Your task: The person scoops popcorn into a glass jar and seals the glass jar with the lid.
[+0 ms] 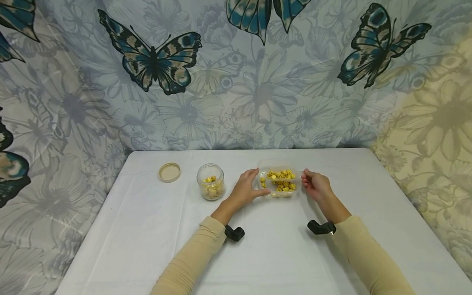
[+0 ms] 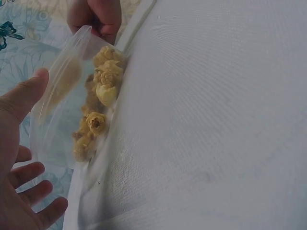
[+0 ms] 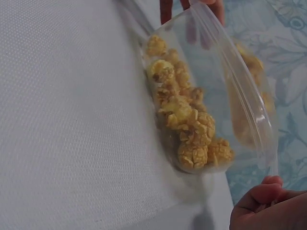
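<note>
A clear plastic container (image 1: 298, 189) with yellow, caramel-coated popcorn (image 1: 284, 186) in separate sections sits right of the table's middle. My left hand (image 1: 245, 188) is at its left side, fingers spread and thumb toward the front; in the left wrist view the thumb (image 2: 33, 88) lies by the clear rim. At the opposite side, my right hand (image 1: 316, 184) has curled fingers and pinches the container's corner, as the right wrist view shows at the fingertips (image 3: 271, 184). Popcorn clusters (image 3: 184, 115) show through the clear wall. Part of the right fingers is hidden.
Left of the container stands a lidless glass jar (image 1: 211, 186) partly filled with popcorn. A round gold-rimmed lid (image 1: 169, 172) lies farther left. All rest on a white-covered table (image 1: 147, 237), with butterfly-patterned cloth (image 1: 258, 102) behind.
</note>
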Tool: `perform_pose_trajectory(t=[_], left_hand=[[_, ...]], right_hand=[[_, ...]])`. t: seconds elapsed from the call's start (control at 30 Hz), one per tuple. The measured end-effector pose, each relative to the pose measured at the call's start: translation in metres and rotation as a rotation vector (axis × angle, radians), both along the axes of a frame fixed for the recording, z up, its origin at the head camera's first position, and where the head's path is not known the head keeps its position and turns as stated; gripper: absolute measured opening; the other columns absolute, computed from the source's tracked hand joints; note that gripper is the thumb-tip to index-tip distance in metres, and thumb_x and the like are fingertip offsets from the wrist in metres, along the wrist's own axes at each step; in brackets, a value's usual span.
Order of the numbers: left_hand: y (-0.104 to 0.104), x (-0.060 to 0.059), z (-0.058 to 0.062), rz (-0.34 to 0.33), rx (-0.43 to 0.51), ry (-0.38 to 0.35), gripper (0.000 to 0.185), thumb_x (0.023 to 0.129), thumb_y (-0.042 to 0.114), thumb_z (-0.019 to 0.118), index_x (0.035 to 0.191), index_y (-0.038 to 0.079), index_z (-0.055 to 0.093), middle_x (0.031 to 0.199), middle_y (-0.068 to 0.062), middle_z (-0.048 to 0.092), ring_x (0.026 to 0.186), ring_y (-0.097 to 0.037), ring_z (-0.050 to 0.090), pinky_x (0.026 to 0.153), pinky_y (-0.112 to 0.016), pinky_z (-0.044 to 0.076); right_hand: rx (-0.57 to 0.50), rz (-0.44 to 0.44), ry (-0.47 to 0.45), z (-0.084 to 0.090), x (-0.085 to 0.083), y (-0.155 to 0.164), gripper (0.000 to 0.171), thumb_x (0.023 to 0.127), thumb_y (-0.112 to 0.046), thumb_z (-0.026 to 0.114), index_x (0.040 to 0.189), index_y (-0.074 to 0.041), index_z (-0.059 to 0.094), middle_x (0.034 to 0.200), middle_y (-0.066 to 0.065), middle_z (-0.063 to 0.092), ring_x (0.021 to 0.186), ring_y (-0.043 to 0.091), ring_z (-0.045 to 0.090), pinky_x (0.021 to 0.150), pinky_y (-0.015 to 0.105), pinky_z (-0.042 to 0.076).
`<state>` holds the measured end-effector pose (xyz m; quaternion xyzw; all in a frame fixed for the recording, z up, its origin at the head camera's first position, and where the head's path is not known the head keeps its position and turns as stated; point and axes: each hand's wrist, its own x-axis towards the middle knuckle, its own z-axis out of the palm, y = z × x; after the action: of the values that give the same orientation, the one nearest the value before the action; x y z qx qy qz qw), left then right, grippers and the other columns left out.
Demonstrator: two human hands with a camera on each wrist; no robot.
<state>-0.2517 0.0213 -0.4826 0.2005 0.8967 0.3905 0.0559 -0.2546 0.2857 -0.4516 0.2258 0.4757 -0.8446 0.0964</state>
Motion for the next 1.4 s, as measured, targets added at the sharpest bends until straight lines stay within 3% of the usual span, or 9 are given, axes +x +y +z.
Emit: perform_pose_trajectory(t=[0.47, 1.0, 1.4], left_hand=[[0.001, -0.001, 0.002, -0.005, -0.023, 0.011, 0.092, 0.082, 0.051, 0.073, 0.153, 0.008, 0.032, 0.156, -0.009, 0.034, 0.145, -0.03, 0.03, 0.116, -0.046, 0.034], [0.001, -0.001, 0.005, -0.007, -0.026, -0.012, 0.091, 0.083, 0.048, 0.074, 0.153, 0.01, 0.03, 0.157, -0.007, 0.031, 0.146, -0.029, 0.028, 0.116, -0.046, 0.034], [0.0, -0.001, 0.008, -0.017, -0.047, -0.015, 0.091, 0.083, 0.048, 0.073, 0.153, 0.01, 0.03, 0.158, -0.007, 0.03, 0.147, -0.027, 0.028, 0.117, -0.045, 0.034]], right_hand=[[0.059, -0.014, 0.026, 0.006, 0.003, 0.001, 0.03, 0.102, -0.013, 0.049, 0.077, -0.01, 0.066, 0.064, -0.001, 0.063, 0.058, 0.007, 0.053, 0.052, 0.016, 0.047], [0.085, -0.033, 0.046, 0.013, 0.007, 0.0, 0.026, 0.101, -0.013, 0.051, 0.079, -0.013, 0.066, 0.065, -0.001, 0.063, 0.059, 0.006, 0.054, 0.053, 0.015, 0.048], [0.082, -0.022, 0.079, 0.022, 0.005, -0.003, 0.027, 0.1, -0.011, 0.053, 0.077, -0.009, 0.067, 0.065, 0.0, 0.064, 0.058, 0.007, 0.055, 0.052, 0.015, 0.049]])
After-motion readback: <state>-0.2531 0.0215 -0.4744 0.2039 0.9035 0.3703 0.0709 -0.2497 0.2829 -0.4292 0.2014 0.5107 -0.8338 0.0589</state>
